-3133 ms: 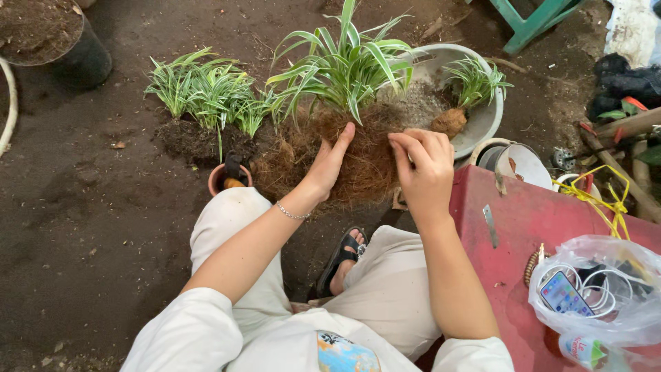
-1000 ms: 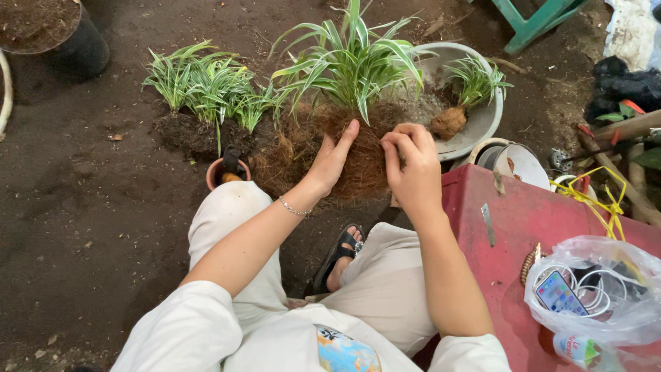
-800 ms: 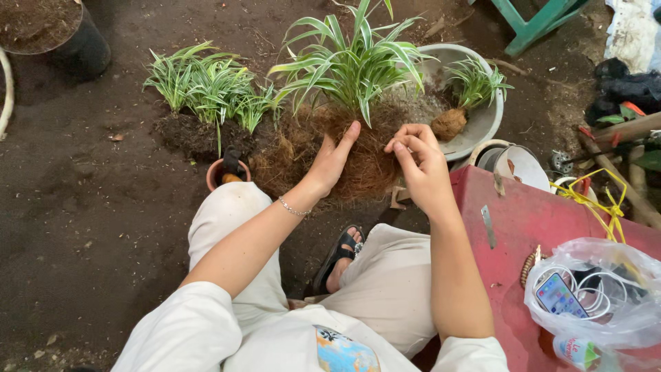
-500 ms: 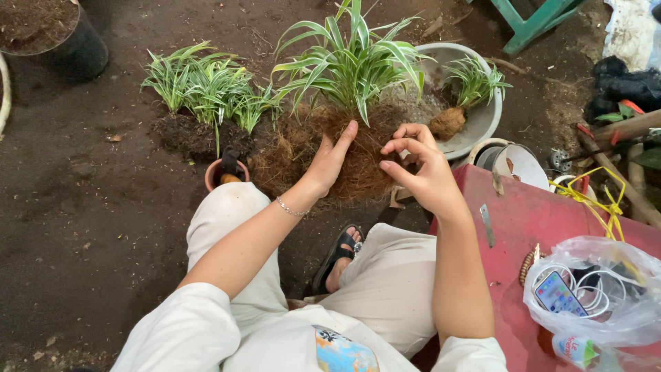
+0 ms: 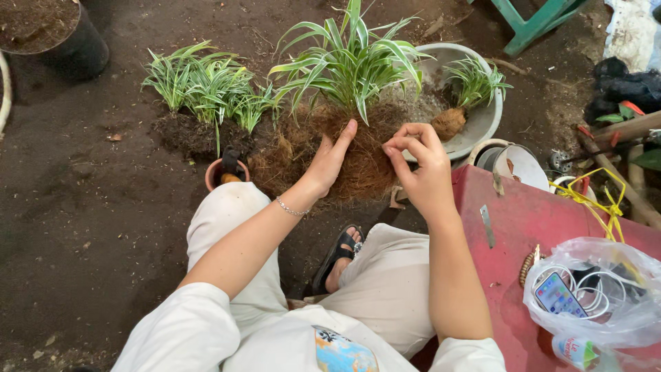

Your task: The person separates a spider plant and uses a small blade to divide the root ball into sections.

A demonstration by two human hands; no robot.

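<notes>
A big spider plant with striped green leaves stands on a wide brown root ball on the ground ahead of my knees. My left hand lies flat against the root ball's front, fingers together and pointing up. My right hand is at the ball's right side, fingertips pinched on root fibres. Smaller spider plants with dark soil clumps lie to the left.
A grey basin behind holds another small plant. A small terracotta pot sits by my left knee. A red surface at right carries a clear plastic bag with a phone and cables. A black pot stands far left.
My right hand has lifted off the root ball's top and curled, its fingertips now pinching fibres at the right side. My left hand has stayed pressed on the ball.
</notes>
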